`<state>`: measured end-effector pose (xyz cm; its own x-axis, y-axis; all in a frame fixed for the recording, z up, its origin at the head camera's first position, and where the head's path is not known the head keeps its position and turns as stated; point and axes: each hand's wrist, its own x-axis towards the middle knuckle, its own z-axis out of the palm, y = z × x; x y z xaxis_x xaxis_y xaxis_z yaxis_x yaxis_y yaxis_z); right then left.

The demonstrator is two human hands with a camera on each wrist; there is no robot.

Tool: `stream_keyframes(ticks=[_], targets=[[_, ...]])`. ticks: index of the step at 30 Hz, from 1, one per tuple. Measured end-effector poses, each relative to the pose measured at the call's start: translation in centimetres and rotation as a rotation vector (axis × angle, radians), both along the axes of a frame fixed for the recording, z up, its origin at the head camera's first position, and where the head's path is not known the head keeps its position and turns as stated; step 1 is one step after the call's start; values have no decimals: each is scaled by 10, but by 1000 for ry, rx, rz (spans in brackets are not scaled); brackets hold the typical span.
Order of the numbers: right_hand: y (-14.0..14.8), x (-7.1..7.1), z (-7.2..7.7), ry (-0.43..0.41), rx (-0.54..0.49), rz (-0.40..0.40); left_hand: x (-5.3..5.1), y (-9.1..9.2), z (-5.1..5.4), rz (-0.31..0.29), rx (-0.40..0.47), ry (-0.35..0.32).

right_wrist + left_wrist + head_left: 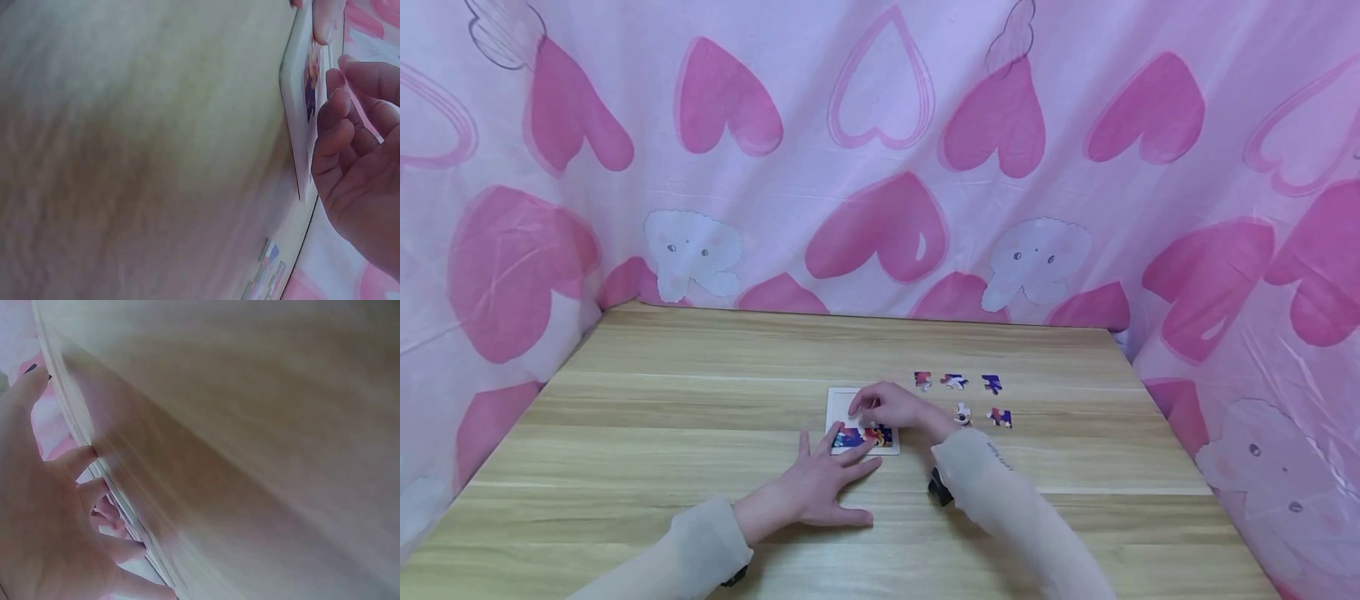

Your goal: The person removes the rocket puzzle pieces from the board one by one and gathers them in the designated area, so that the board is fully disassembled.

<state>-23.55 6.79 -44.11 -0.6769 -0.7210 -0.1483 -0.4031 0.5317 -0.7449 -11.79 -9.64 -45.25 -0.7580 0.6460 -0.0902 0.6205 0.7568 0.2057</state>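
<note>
A small white-rimmed puzzle board (pixel 896 450) lies on the table, with colourful joined pieces (pixel 847 438) along its near part. My left hand (pixel 820 483), fingers spread, rests palm down at its near left edge, some fingertips on the board; the left wrist view shows this hand (pixel 56 512) side on. Over the board's upper part is my right hand (pixel 891 406), fingers bent. In the right wrist view the right hand (pixel 369 156) has curled fingers beside the board (pixel 292 100); whether a piece is between the fingertips cannot be seen.
Several loose puzzle pieces lie right of the board, among them a red and purple one (pixel 922 381), a dark purple one (pixel 992 383) and another purple one (pixel 1001 417). The wooden table (pixel 700 375) meets a pink heart-patterned curtain (pixel 790 192) at its back and sides.
</note>
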Motion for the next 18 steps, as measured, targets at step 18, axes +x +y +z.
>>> stream_keyframes(ticks=[18], targets=[[-14, 2, -6, 4, 156, -62, -1, -1, 0, -5, 8, 5]])
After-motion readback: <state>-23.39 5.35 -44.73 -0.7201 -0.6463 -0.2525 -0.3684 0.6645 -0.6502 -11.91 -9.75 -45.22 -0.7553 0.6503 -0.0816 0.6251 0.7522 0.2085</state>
